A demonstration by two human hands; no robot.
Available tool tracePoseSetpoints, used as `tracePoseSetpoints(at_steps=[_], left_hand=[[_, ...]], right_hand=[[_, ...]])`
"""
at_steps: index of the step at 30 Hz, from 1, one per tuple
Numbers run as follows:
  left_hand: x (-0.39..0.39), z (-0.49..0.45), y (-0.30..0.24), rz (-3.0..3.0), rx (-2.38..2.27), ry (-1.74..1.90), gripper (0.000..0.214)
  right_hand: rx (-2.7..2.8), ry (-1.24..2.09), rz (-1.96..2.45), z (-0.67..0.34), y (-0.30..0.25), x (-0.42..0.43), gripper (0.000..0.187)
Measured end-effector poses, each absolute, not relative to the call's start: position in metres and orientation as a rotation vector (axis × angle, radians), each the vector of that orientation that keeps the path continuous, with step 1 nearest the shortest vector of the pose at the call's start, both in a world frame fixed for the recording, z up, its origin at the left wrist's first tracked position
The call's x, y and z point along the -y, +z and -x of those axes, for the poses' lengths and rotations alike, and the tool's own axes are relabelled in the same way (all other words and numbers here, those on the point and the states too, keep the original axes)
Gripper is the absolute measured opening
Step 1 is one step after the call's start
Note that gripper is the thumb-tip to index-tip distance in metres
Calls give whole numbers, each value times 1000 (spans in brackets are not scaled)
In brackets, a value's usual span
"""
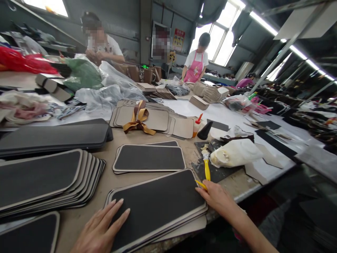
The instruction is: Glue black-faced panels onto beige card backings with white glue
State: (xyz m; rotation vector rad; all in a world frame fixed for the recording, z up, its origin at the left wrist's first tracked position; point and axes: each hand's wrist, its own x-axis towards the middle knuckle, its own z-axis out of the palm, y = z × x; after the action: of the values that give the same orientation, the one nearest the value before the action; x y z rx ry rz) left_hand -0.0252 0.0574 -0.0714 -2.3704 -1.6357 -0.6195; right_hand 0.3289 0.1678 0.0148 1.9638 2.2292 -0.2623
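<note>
A stack of dark, pale-edged panels with rounded corners (158, 203) lies in front of me. My left hand (101, 225) rests on its left end, palm down and fingers spread. At the stack's far right corner my right hand (214, 196) is closed around a slim yellow pointed tool (200, 184); most of its length is hidden in the fingers. Just beyond that hand, a yellow-handled brush (206, 165) lies with its bristles on a glue-smeared dark board. A smaller pair of similar panels (150, 157) sits behind the stack.
More dark panels (39, 175) are fanned at left. A white glue-crusted bottle (234, 153) lies at right, near a black cone (204, 130) and a red-tipped bottle (197, 125). Ribbon-tied panels (155, 117) and plastic bags (100, 91) lie farther back. Two people stand across the table.
</note>
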Motion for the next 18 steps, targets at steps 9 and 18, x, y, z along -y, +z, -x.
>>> tracePoseSetpoints(at_steps=[9, 18], left_hand=[[-67, 28, -60, 2353, 1385, -633, 46], [-66, 12, -28, 2343, 1414, -600, 55]], right_hand=[[-2477, -169, -2015, -332, 21, -158, 18], [-2408, -318, -2011, -344, 13, -150, 28]])
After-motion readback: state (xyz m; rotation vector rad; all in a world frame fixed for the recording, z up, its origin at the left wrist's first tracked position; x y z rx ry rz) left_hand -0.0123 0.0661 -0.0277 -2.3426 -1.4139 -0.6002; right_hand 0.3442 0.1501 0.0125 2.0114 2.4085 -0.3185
